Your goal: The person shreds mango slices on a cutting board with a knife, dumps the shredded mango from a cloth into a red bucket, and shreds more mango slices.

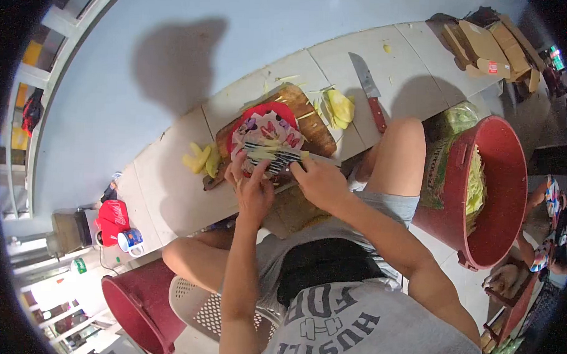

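Observation:
A wooden board (319, 131) lies on the tiled ledge, with a red-edged, patterned cloth (257, 124) on it. On the cloth is a dark-striped item (275, 159) with pale yellow-green shreds over it. My left hand (255, 191) has its fingers spread against the near left side of the striped item. My right hand (321, 181) has its fingers closed at the item's right end; what they grip is too small to make out. Yellow-green pieces lie left (200, 158) and right (340, 108) of the board.
A knife (376, 111) lies on the ledge at the right. Red bins stand at the right (438, 207), with shreds inside, and lower left (145, 291). A perforated basket (195, 302), a mug (130, 239) and cardboard boxes (488, 47) are around. Another person's arm shows at far right.

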A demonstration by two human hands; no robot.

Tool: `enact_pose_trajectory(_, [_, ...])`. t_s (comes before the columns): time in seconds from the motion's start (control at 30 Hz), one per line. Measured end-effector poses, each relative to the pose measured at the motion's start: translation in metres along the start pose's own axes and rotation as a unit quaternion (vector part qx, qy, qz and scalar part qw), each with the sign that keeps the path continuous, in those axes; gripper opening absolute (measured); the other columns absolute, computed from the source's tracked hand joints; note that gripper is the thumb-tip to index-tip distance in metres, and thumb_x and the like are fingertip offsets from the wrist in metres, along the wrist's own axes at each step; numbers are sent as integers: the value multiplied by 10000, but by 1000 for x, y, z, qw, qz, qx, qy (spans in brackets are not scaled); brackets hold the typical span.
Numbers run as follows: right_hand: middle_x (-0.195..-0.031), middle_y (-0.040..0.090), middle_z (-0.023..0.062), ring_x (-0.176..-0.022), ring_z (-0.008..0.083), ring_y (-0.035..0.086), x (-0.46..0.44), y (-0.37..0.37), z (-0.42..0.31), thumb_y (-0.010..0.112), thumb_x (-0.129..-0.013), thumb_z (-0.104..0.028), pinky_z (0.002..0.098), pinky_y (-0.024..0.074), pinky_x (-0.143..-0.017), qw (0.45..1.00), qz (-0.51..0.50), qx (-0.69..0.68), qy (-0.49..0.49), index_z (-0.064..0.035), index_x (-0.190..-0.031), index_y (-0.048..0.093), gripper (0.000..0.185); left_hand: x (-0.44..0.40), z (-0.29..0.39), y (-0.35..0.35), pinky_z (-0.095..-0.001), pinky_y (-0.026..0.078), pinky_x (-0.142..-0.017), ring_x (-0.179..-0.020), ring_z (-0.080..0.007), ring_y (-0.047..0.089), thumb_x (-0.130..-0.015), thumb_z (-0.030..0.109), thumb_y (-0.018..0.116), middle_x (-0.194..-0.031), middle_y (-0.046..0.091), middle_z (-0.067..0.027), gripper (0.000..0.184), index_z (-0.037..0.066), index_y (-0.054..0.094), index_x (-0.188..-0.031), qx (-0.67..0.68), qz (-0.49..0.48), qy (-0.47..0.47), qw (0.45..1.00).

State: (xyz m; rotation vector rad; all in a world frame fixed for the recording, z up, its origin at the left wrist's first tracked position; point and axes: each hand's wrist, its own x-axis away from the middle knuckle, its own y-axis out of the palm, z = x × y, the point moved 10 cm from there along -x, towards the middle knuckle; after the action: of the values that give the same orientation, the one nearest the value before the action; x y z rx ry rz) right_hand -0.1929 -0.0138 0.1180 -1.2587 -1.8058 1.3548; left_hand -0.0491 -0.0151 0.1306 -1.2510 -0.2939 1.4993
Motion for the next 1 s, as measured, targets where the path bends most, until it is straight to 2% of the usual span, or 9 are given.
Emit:
enact_pose_trajectory(0.23, [-1009,611,181,-905,352,662,35,-9,-2,592,-847,-145,468,545,-746,1000,14,-4,-21,-48,-1165,568,333,-10,-38,36,-496,277,-1098,-1328,-392,354,-636,-3,655,-1461,412,-189,557,158,708,-1167,-26,-117,-28,992])
enact_pose_trajectory(0.3, [-995,632,199,-854,333,689,44,-13,3,571,-859,-170,440,573,-719,999,-44,4,18,-24,-1036,578,229,-9,-56,46,-499,276,-1109,-1317,-387,378,-661,24,665,-1462,418,-198,556,161,692,-1199,-41,-121,-54,990])
enact_pose_trajectory(0.43, [-977,633,206,-853,362,683,43,-27,26,593,-850,-149,466,567,-720,996,6,-28,82,-22,-1037,551,230,-6,-74,36,-493,279,-1114,-1279,-403,413,-691,45,675,-1421,440,-214,545,168,677,-1221,61,-67,-118,989])
enact_pose_trajectory(0.5, [-966,639,189,-811,425,653,26,-21,54,673,-816,-154,530,533,-718,982,34,-100,158,-48,-1116,520,353,12,-104,30,-498,315,-1087,-1215,-419,452,-736,85,670,-1281,527,-226,467,125,669,-1200,110,-8,-238,965])
enact_pose_trajectory(0.53, [-966,639,189,-811,425,653,14,-12,59,673,-816,-154,530,533,-718,982,32,-99,155,-48,-1116,520,353,20,-109,31,-498,315,-1087,-1215,-419,452,-736,85,670,-1281,527,-226,467,125,669,-1200,109,-6,-241,964])
enact_pose_trajectory(0.6, [-954,638,220,-790,449,650,-14,2,73,661,-837,-142,539,536,-701,977,78,-97,176,-42,-1075,497,306,50,-142,40,-498,358,-1046,-1162,-411,490,-776,144,670,-1117,592,-218,375,47,664,-1138,20,-74,-377,923])
enact_pose_trajectory(0.83, [-951,651,211,-835,384,704,-84,43,61,539,-919,-106,472,600,-661,983,33,45,176,-37,-1060,494,164,37,-127,28,-466,481,-884,-1013,-399,599,-822,227,680,-967,651,-221,298,-26,686,-979,-60,-47,-392,917])
enact_pose_trajectory(0.93, [-991,649,221,-881,407,697,-89,53,59,522,-932,-114,492,594,-695,980,10,35,194,-36,-1090,480,181,38,-132,35,-451,512,-773,-840,-427,637,-816,262,698,-884,676,-226,314,-24,695,-945,28,-45,-431,901])
enact_pose_trajectory(1.0, [-1016,645,226,-907,416,690,-92,55,57,525,-932,-110,506,589,-715,981,7,10,195,-34,-1099,473,190,32,-123,30,-395,512,-679,-697,-337,650,-847,221,706,-812,692,-177,265,-27,687,-940,66,-4,-414,908])
